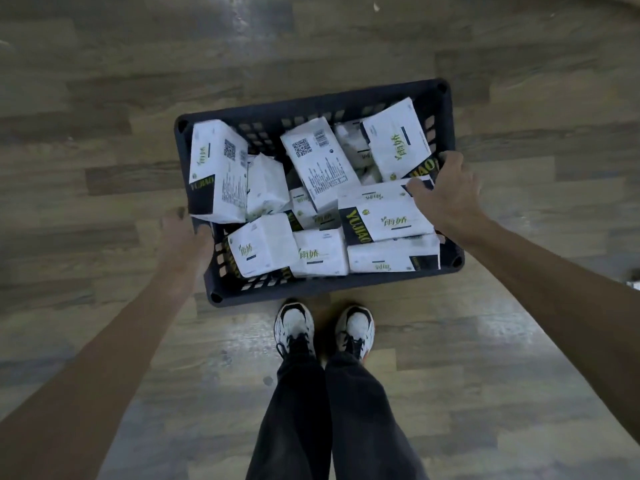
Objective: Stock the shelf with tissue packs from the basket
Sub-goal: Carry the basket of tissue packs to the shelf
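A dark plastic basket stands on the wooden floor just ahead of my feet. It is filled with several white tissue packs printed with green and black labels, lying in a loose jumble. My left hand is at the basket's left rim, its fingers curled around the edge. My right hand covers the right rim, its thumb inside against a tissue pack and its fingers over the edge. No shelf is in view.
My two white-and-black shoes and dark trouser legs stand right behind the basket's near wall. Wood-pattern floor lies all around. A small pale object shows at the right edge.
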